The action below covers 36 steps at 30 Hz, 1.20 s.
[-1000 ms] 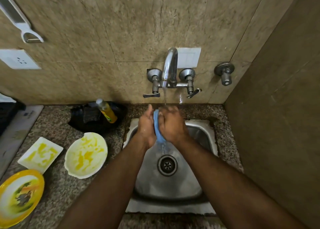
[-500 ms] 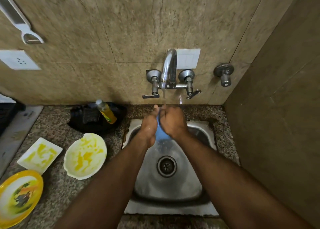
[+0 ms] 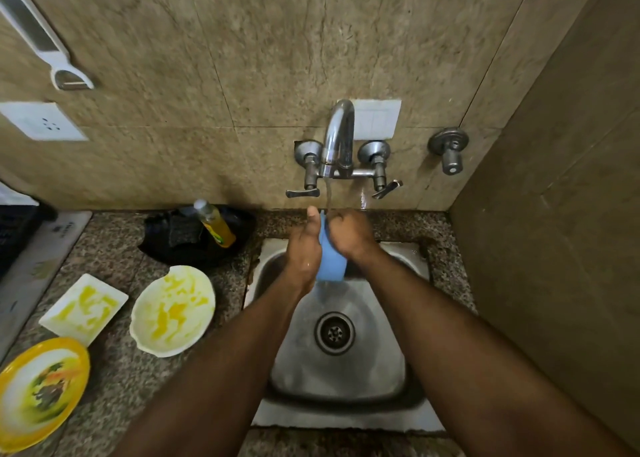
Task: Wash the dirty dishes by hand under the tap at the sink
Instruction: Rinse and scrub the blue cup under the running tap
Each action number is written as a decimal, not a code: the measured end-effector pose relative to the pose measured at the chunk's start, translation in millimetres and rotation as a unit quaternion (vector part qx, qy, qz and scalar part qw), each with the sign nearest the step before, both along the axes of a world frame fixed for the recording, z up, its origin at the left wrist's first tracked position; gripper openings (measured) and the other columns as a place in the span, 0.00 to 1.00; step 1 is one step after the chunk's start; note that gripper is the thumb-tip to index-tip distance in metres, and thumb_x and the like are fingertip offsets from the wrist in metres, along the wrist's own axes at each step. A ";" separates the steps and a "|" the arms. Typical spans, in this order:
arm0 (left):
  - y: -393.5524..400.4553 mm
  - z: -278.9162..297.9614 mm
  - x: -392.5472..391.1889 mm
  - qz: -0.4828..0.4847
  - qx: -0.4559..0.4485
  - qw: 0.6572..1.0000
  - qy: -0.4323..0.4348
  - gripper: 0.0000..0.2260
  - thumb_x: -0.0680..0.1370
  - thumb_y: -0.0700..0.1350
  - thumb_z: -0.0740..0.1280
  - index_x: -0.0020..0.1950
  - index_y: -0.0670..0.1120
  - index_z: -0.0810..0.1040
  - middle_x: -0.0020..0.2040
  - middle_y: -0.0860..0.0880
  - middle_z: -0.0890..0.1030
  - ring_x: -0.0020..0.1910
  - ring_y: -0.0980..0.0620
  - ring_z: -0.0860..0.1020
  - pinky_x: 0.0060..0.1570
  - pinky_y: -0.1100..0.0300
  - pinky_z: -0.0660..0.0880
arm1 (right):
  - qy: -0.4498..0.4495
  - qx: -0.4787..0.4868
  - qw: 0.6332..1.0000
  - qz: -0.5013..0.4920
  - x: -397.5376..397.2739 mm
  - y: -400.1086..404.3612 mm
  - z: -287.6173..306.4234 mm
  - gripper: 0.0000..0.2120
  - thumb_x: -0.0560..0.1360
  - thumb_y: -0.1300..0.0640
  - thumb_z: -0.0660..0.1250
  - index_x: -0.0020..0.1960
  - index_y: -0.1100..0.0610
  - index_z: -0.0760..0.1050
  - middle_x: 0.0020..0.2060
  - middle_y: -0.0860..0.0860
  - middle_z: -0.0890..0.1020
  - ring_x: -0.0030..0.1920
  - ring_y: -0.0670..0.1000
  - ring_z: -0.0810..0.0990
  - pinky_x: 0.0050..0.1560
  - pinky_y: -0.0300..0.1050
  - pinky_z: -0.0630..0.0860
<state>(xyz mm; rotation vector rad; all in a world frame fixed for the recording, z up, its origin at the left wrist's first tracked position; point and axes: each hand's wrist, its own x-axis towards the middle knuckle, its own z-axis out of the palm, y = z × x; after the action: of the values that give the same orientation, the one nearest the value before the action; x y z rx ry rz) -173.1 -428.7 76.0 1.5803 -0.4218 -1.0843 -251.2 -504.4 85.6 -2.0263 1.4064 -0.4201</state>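
Granite counter [image 3: 114, 262], steel sink [image 3: 398, 318]; left hand [image 3: 304, 248] and right hand [image 3: 353, 235] grip blue cup [image 3: 330, 266].

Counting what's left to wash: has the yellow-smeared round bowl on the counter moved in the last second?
No. The round bowl lies where it was, left of the sink rim; left hand and right hand hold the blue dish.

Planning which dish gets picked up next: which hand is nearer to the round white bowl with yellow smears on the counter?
Left. The left hand is at the sink's left side, closest to the white bowl. The right hand is farther right, beyond the blue cup both hands hold.
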 end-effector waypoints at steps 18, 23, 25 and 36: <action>15.1 16.0 -4.7 0.020 0.007 0.998 0.062 0.18 0.77 0.58 0.67 0.48 0.42 0.84 0.42 0.41 0.85 0.41 0.40 0.84 0.47 0.45 0.80 | -0.031 0.169 0.984 -0.041 4.5 3.2 23.9 0.13 0.79 0.56 0.62 0.45 0.63 0.80 0.48 0.62 0.85 0.52 0.62 0.83 0.50 0.53 0.78; 8.0 27.4 9.8 -0.009 -0.003 0.973 0.229 0.27 0.84 0.60 0.59 0.47 0.42 0.88 0.49 0.40 0.86 0.47 0.44 0.85 0.54 0.50 0.80 | -0.040 -0.123 0.991 0.044 -1.4 31.4 7.1 0.18 0.80 0.53 0.57 0.47 0.59 0.83 0.43 0.57 0.85 0.43 0.55 0.81 0.48 0.46 0.76; 3.1 38.0 14.9 -0.003 0.016 0.971 0.239 0.30 0.85 0.63 0.57 0.56 0.39 0.86 0.56 0.37 0.85 0.55 0.42 0.84 0.62 0.48 0.78 | -0.031 -0.192 0.975 0.106 -6.1 41.0 -3.6 0.21 0.80 0.51 0.54 0.52 0.60 0.83 0.48 0.57 0.84 0.49 0.55 0.79 0.55 0.49 0.76; 12.9 11.5 -2.4 -0.049 0.043 0.995 -0.076 0.27 0.81 0.66 0.62 0.54 0.42 0.82 0.46 0.40 0.86 0.42 0.41 0.86 0.37 0.52 0.81 | -0.029 0.180 0.982 -0.039 -0.8 -3.4 11.0 0.14 0.78 0.52 0.62 0.46 0.60 0.81 0.46 0.58 0.85 0.47 0.59 0.84 0.42 0.52 0.80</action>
<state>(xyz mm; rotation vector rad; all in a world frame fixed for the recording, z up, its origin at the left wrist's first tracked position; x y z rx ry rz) -175.5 -415.8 87.5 1.7411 -0.5654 -1.0723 -251.9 -507.7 96.6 -1.6599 1.4139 -0.2349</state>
